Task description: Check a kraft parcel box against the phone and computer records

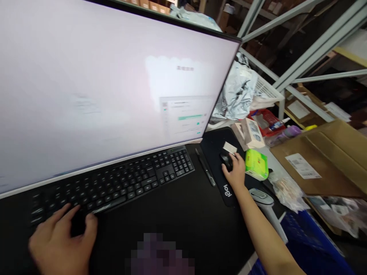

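Left hand (61, 240): at the near left end of the keyboard (137, 173), fingers spread and bent, grasping nothing; whether a key is being pressed, I cannot tell.
Right hand (236, 173): to the right of the keyboard, curled loosely around the mouse (226, 162).
Mouse pad (213, 151): right of the keyboard, under the mouse.
Pen-like tool (205, 168): lying between keyboard and mouse pad, untouched.
Monitor (94, 88): just behind the keyboard, lit, a smaller window open at its lower right with green bars; the text is too blurred to read.
Progress: the screen work looks under way, judging by the open window and both hands at the controls; what is finished or left on screen cannot be told.
Green packet (256, 164): right of the keyboard, beyond the right hand, untouched.
Scanner (262, 197): right of the keyboard, beside the right forearm, not in use.
Carton (323, 160): far right of the keyboard, bearing a white label; its contents cannot be made out.
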{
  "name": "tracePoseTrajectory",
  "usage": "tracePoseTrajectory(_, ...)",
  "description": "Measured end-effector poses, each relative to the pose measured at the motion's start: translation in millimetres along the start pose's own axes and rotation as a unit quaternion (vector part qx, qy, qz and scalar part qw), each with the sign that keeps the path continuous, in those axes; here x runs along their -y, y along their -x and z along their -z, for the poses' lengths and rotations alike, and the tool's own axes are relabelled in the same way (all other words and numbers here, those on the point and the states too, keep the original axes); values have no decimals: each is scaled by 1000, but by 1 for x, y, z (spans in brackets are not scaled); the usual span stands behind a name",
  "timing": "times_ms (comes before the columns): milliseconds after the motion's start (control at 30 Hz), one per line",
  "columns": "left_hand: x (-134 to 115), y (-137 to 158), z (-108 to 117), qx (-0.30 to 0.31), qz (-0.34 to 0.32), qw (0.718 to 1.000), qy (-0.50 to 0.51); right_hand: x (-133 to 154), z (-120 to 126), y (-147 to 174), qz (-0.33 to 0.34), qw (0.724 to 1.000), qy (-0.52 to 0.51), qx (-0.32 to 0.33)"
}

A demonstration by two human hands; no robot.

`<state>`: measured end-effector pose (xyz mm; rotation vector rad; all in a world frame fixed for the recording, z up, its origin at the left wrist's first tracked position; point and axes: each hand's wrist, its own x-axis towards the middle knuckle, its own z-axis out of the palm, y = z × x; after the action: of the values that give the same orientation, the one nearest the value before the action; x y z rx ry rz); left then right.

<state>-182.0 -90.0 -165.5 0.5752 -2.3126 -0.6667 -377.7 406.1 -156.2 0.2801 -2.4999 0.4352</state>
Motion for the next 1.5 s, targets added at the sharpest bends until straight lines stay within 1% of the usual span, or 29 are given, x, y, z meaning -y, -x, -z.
tracePoseTrajectory(67, -5, -7, 2, -38, -85, 995, -39, 30, 7, 4, 42, 998, -14, -44)
tracePoseTrajectory(100, -5, -9, 2, -50, -114, 991, -53, 53, 10, 8, 60, 996, -39, -46)
tracePoseTrajectory(133, -5, -11, 2, -51, -127, 988, -64, 81, 12, 12, 77, 994, -75, -21)
tracePoseTrajectory(167, -6, -12, 3, -50, -128, 988, -72, 112, 13, 16, 98, 988, -113, 22)
tracePoseTrajectory(200, -6, -12, 3, -49, -122, 988, -79, 144, 11, 19, 132, 976, -149, 84)
tracePoseTrajectory(233, -7, -11, 3, -47, -112, 989, -83, 177, 7, 22, 176, 958, -174, 143)
tracePoseTrajectory(267, -8, -10, 4, -48, -104, 990, -85, 206, 1, 23, 214, 941, -190, 183)
tracePoseTrajectory(300, -9, -8, 4, -48, -99, 990, -85, 232, -8, 22, 232, 931, -194, 203)
tracePoseTrajectory(333, -10, -7, 5, -49, -95, 991, -85, 252, -18, 19, 239, 928, -192, 211)
tracePoseTrajectory(400, -11, -5, 6, -60, -86, 991, -83, 278, -38, 9, 231, 933, -180, 211)
tracePoseTrajectory(467, -10, -3, 7, -77, -73, 991, -86, 287, -53, -2, 211, 941, -163, 210)
tracePoseTrajectory(533, -8, -1, 7, -97, -56, 990, -91, 288, -60, -9, 201, 944, -155, 210)
tracePoseTrajectory(667, -5, 2, 8, -120, -28, 988, -95, 290, -58, -8, 199, 949, -154, 188)
tracePoseTrajectory(767, -5, 3, 8, -117, -23, 989, -90, 299, -51, 3, 203, 949, -164, 178)
tracePoseTrajectory(900, -5, 4, 8, -108, -22, 990, -90, 319, -48, 22, 245, 926, -199, 209)
tracePoseTrajectory(967, -5, 4, 7, -98, -23, 990, -97, 329, -49, 28, 251, 920, -207, 217)
tracePoseTrajectory(1100, -2, 4, 8, -77, -22, 992, -102, 338, -50, 31, 222, 930, -201, 213)
tracePoseTrajectory(1167, -1, 4, 9, -73, -24, 993, -95, 335, -49, 28, 206, 937, -190, 210)
tracePoseTrajectory(1267, -2, 1, 11, -70, -26, 993, -89, 320, -48, 23, 183, 948, -174, 194)
tracePoseTrajectory(1400, -9, -7, 12, -64, 12, 995, -75, 295, -49, 15, 156, 960, -153, 176)
tracePoseTrajectory(1500, -4, -9, 13, -52, 27, 997, -54, 289, -50, 9, 145, 961, -144, 185)
